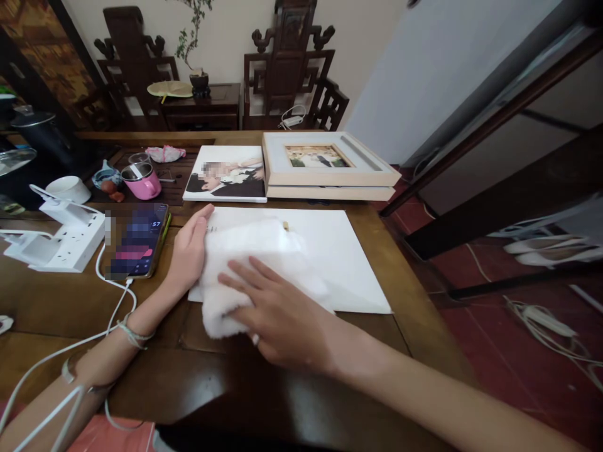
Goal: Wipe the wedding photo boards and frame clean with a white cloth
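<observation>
A white fluffy cloth [264, 245] lies folded over the left part of a flat white panel [348, 270] on the wooden table. My right hand [277, 307] is on the cloth, its fingers spread across the top and the lower ones curled at the near fold. A ring shows on one finger. Against the panel's left edge rests my left hand [188, 251], fingers stretched out and thumb side up, touching the edge and the cloth's side. Small print shows near those fingertips. The cloth hides much of the panel's left half.
Behind the panel lie a photo book [228, 179] and stacked framed pictures [325, 182]. To the left are a lit phone [139, 242] with a cable, a power strip [80, 245], a pink mug [141, 182] and a white cup [68, 188]. The table's right edge drops to red floor tiles.
</observation>
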Tool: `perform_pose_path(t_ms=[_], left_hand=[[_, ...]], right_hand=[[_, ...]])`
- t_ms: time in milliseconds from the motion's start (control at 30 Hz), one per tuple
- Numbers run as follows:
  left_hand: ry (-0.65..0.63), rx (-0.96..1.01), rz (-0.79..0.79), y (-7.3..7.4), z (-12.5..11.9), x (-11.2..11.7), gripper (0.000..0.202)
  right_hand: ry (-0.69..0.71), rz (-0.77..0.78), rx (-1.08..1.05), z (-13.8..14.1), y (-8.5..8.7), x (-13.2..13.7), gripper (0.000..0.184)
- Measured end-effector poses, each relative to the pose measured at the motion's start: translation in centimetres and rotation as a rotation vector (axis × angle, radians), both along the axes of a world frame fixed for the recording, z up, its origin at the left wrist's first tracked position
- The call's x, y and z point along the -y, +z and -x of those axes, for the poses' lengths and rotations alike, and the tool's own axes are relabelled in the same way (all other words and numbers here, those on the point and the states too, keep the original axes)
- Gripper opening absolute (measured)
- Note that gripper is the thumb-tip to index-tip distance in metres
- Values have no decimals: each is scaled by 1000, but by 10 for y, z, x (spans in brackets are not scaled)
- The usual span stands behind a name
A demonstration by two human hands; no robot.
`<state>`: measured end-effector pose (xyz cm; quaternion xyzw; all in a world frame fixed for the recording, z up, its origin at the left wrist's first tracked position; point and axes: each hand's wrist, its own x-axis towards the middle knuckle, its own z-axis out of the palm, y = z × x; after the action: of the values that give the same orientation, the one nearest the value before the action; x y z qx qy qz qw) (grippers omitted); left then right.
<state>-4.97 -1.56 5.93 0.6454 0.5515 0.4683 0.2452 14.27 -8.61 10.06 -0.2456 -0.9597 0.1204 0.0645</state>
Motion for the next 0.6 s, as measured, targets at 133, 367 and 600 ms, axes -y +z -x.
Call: perform_pose_path(t_ms=[133,367,600], left_hand=[[-21,-269,-75,5,0,9,43],[-190,-573,-106,-9,4,9,42],[-213,-602,-113,-13,-3,2,36]], right_hand=[[-75,110,-66,-25,18,17,40],[-446,135,-81,-26,14,-50,31],[-383,78,-176,22,-2,-100,34]])
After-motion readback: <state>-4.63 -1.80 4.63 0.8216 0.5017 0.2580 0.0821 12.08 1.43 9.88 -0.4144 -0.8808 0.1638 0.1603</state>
